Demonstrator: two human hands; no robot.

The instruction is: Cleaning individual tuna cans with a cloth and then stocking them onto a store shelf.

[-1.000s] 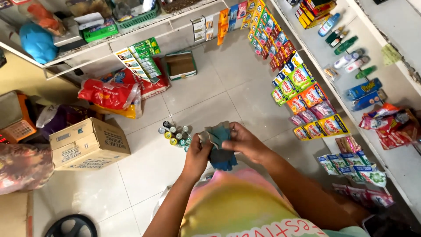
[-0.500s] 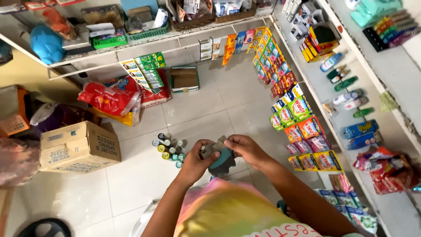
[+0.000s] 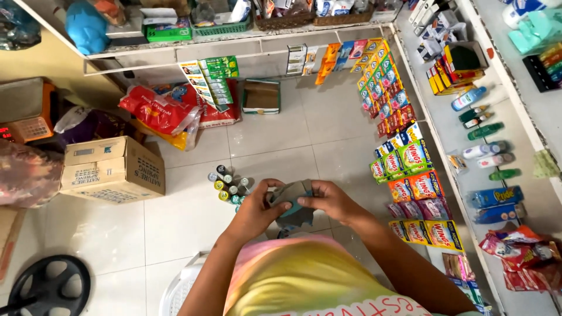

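One grey-teal cloth: you grasp it between your left hand and right hand, both clenched on it. One cardboard box stands well apart.

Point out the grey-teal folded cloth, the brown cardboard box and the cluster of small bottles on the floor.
Grey-teal folded cloth (image 3: 291,193), head view, upper folded face between the hands.
Brown cardboard box (image 3: 111,169), head view, top flap.
Cluster of small bottles (image 3: 228,184), head view, caps at the cluster's middle.

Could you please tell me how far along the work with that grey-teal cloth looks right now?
Already bunched small, the grey-teal cloth sits between the left hand and right hand, both gripping it. A loose part hangs below, so it is not fully gathered yet.
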